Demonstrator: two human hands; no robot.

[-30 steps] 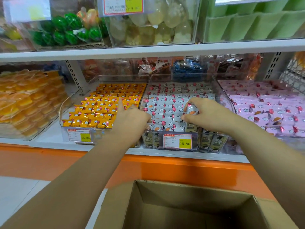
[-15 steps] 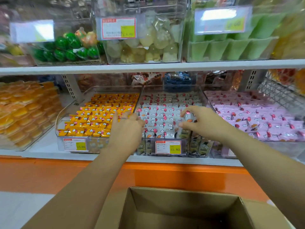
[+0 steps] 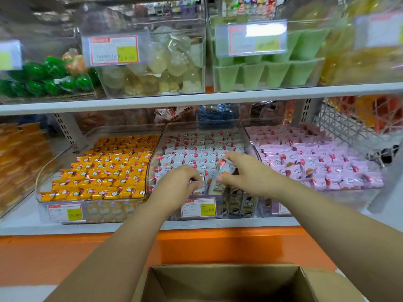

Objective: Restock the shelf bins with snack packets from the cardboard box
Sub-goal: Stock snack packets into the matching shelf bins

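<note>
A clear middle bin on the lower shelf holds rows of white snack packets with red marks. My right hand is over the bin's front right part, fingers pinched on a white packet that stands tilted. My left hand is at the bin's front, fingers curled down on the packets there; what it holds is hidden. An open cardboard box sits below at the bottom edge, its inside dark.
A bin of orange packets stands left of the middle bin, and a bin of pink packets to its right. The upper shelf carries clear bins of jellies. An orange base panel runs below.
The view has tilted upward, so shelf and box sit lower. Both hands have drawn closer together at the bin's front, and my right hand now tips the white packet upright.
</note>
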